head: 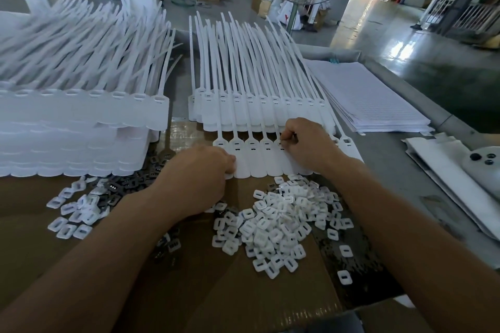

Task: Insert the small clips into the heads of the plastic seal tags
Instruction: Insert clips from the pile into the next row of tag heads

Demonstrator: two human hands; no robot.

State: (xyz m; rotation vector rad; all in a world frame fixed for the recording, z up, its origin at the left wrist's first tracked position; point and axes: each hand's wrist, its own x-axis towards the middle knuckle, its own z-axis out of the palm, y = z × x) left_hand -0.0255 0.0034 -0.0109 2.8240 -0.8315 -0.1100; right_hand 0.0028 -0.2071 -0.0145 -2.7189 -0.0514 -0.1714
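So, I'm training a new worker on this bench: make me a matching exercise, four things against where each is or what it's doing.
Things:
1 left hand
2 right hand
3 white clips
4 paper sheets

Places or states:
a stacked on the right of the table
b resting on the tag row
c heaped loose on the cardboard
d pinching a small clip at a tag's head

Pairs: 1-b, 2-d, 3-c, 4-a

Right hand (305, 143) was curled over one head in the front row of seal tags (259, 162), and whatever its fingertips pinched was too small to tell; left hand (200, 173) covered that row's left end; tall stack of tags (67, 121) was blurred and cut by the left edge; grey device (484, 162) ran off the right edge.
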